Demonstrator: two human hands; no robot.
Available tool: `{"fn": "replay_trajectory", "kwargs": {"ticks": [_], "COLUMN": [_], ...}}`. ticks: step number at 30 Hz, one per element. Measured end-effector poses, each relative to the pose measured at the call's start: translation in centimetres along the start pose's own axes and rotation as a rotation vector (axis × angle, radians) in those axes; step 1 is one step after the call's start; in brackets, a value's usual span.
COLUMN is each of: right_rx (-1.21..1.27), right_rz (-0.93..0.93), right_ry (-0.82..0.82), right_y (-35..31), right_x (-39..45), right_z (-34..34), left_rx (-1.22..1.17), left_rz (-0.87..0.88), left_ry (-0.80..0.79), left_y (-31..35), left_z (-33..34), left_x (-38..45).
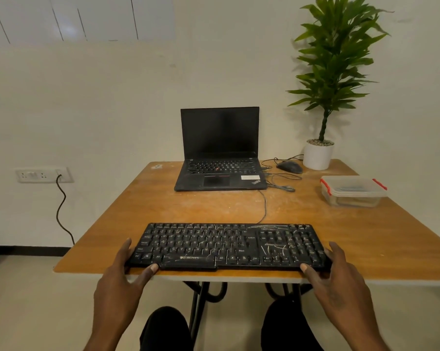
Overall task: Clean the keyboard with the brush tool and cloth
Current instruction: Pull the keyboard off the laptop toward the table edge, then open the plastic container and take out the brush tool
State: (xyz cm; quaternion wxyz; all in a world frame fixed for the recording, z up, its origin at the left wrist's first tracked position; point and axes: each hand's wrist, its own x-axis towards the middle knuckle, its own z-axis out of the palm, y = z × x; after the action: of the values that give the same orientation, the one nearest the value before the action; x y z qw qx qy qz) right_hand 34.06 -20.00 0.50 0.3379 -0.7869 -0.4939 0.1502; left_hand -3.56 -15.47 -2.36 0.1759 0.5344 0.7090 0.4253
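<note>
On the far left wall a white socket panel point(44, 174) holds a plug, and a dark cord point(61, 211) hangs from it toward the floor. Next comes the wooden surface point(143, 214), dusty in patches. At its near edge lies the black keyboard point(226, 245), streaked with pale scratches and dust, its cable point(264, 206) running back toward the laptop. Of the two hands, the left hand point(117, 277) grips the keyboard's left end, fingers up along the side and thumb curled against the front edge. Behind the keyboard, at the middle of the far side, an open black laptop point(220, 150) stands with a dark screen. The right hand point(340, 282) grips the keyboard's right end the same way, thumb on the front edge. Beside the laptop to the right rest a black mouse point(289, 167) with loose wires, a potted plant point(322, 92) in a white pot, and nearer, a clear lidded container point(353, 191) with red clips.
</note>
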Motion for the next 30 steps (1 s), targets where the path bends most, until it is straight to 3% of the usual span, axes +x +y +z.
{"fn": "replay_trajectory", "kwargs": {"ticks": [11, 18, 24, 30], "right_rx": [0.029, 0.046, 0.124, 0.174], "right_rz": [-0.052, -0.062, -0.083, -0.029], "right_ry": [-0.011, 0.047, 0.145, 0.393], "right_y": [1.5, 2.4, 3.6, 6.0], "right_x": [1.2, 4.8, 10.4, 18.1], "right_z": [0.0, -0.4, -1.9, -5.5], "left_rx": [0.04, -0.029, -0.094, -0.01], "left_rz": [-0.066, 0.101, 0.3, 0.492], "left_ry": [-0.035, -0.048, -0.232, -0.51], "left_y": [0.7, 6.8, 14.7, 23.0], "left_z": [-0.2, 2.0, 9.9, 21.1], "left_x": [0.7, 1.2, 3.0, 4.9]}}
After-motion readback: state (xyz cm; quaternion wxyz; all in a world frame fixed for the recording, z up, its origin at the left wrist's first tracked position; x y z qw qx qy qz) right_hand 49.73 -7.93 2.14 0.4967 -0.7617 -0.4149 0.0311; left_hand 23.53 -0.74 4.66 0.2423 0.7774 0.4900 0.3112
